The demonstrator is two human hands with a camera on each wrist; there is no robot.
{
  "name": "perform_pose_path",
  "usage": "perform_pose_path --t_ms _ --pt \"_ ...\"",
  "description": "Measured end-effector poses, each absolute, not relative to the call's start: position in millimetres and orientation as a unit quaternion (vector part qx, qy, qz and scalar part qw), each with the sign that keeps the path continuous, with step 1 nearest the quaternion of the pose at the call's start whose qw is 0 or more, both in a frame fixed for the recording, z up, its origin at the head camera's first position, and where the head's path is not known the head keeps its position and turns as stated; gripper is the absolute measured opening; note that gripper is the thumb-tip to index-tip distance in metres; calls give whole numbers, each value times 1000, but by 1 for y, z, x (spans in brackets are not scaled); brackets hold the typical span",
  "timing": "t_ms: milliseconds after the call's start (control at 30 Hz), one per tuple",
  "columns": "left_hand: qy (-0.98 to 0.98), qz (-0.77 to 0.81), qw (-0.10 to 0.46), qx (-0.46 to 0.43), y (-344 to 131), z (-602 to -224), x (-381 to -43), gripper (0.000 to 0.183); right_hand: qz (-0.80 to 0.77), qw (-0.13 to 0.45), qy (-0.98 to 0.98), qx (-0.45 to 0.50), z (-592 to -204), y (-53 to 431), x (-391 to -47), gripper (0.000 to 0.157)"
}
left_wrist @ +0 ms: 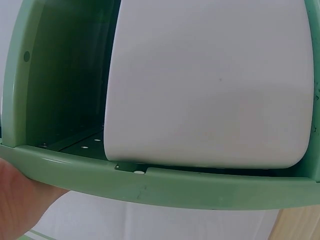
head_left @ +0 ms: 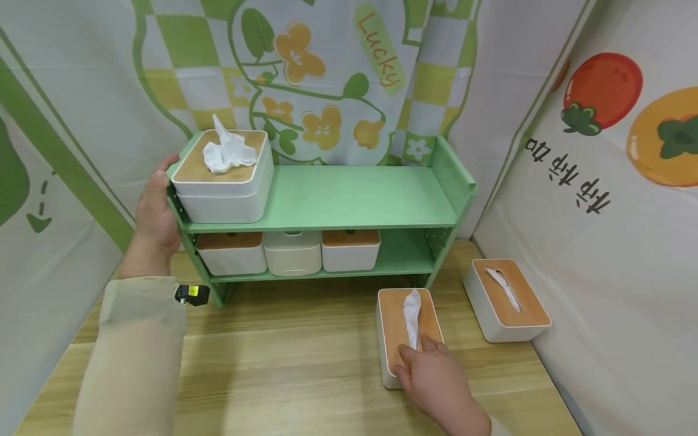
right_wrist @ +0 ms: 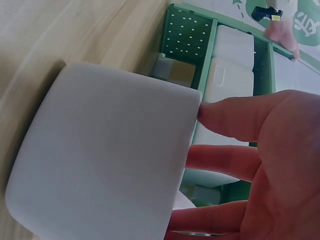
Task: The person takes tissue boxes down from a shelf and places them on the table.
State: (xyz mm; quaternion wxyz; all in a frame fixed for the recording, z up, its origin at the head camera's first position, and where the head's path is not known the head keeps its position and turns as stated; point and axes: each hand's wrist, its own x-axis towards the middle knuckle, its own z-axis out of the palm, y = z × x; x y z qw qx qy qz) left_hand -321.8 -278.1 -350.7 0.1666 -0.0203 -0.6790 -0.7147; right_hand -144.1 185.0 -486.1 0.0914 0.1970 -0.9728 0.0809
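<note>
White rectangular tissue box (head_left: pixel 395 330) with wood-coloured lid (head_left: pixel 426 315) is standing toward the right edge of the wood-grain surface (head_left: pixel 272 363).
The right hand (head_left: pixel 436 381) is touching the lid with straight fingers, while the left hand (head_left: pixel 158 209) is gripping the green shelf unit's (head_left: pixel 360 194) left edge. Light, even contact beside the white paper tissue (head_left: pixel 412 315) is probably steadying the box best.

Locate the wood-grain table (head_left: pixel 283 369). Find standing on it: a green shelf unit (head_left: pixel 458 194), a front tissue box (head_left: pixel 391 321) before the unit's right end, and, apart on the right, a side tissue box (head_left: pixel 497 306). On the unit's upper tier (head_left: pixel 360 197), at the left end, find an upper tissue box (head_left: pixel 220 189). On the lower tier (head_left: pixel 406 254), find in a row, left to right: a wood-topped box (head_left: pixel 234 260), a cream box (head_left: pixel 292 255) and a second wood-topped box (head_left: pixel 351 255).
</note>
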Motion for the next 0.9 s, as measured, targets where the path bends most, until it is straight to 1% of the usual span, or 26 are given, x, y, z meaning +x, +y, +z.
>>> perform_pose_path --t_ms 200,700,900 --pt "-681 -712 169 -23 -278 -352 -322 49 85 59 -977 185 -482 183 -144 33" --pt "-661 -731 165 -39 -276 -351 -321 49 74 70 -980 173 -478 194 -143 31" --pt "-664 -728 165 -36 -277 -351 -322 50 67 49 -985 153 -475 199 -143 27"
